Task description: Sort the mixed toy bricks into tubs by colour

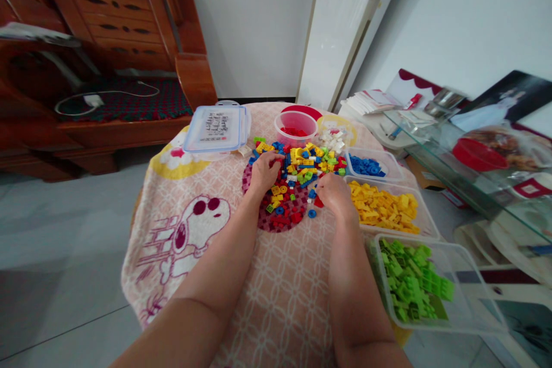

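A heap of small mixed bricks in red, yellow, blue and green lies on a round table under a peach cartoon cloth. My left hand rests on the heap's left side, fingers curled down into the bricks. My right hand sits at the heap's right edge, fingers bent over a red brick; whether it grips anything is hidden.
Clear tubs line the right: green bricks, yellow bricks, blue bricks. A round tub of red bricks and a lidded box stand at the back. A wooden bench is left, a glass table right.
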A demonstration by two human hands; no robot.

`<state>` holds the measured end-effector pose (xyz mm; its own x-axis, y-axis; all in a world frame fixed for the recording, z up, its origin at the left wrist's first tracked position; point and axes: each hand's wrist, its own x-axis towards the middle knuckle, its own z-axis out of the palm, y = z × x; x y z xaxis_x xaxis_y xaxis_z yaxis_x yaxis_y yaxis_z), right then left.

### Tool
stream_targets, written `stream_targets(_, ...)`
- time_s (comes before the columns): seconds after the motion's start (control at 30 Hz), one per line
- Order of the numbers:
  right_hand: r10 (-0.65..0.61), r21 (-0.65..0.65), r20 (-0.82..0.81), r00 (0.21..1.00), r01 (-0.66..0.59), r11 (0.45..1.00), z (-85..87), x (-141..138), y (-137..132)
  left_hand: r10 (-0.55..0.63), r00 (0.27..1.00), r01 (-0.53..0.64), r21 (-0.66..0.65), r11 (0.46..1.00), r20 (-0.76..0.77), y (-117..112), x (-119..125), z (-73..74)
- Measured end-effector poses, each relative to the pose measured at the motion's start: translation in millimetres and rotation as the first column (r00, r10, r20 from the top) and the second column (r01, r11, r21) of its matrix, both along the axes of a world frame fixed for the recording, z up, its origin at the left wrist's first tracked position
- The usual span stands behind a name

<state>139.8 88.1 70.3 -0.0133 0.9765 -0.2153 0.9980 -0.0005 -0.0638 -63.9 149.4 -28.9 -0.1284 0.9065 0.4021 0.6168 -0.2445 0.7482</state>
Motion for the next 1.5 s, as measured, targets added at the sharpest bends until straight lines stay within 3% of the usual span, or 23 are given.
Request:
stream_targets(0.23,0.058,-0.042,-0.013,0.998,-0.059,0.997,2.8,3,-3,-0.003,1.000,0.003,0.002,1.000,0.011,0,0,0.1)
stream_targets(0.7,0.037,0.034,-0.014,0.999,-0.037,0.999,-14.4,-1,4,0.006,1.000,-0.006,-0.013,1.000,-0.002,-1,1,1.7)
stream_targets(1.07,0.082,0.079,-0.039,0.996,-0.079,0.994,-4.3,1,0,-0.004,1.000,0.004,-0.011,1.000,0.002,-1,0,1.9)
stream_targets(1.3,-0.003,0.174,-0.115,0.993,0.023,0.985,14.4,19,-8,0.004,1.000,-0.004,-0.018,1.000,-0.001,-3,1,5.3)
stream_targets(1.5,-0.188,0.233,-0.102,0.977,0.207,0.950,24.8,55,-12,0.009,1.000,-0.009,-0.007,1.000,-0.002,-3,1,4.5)
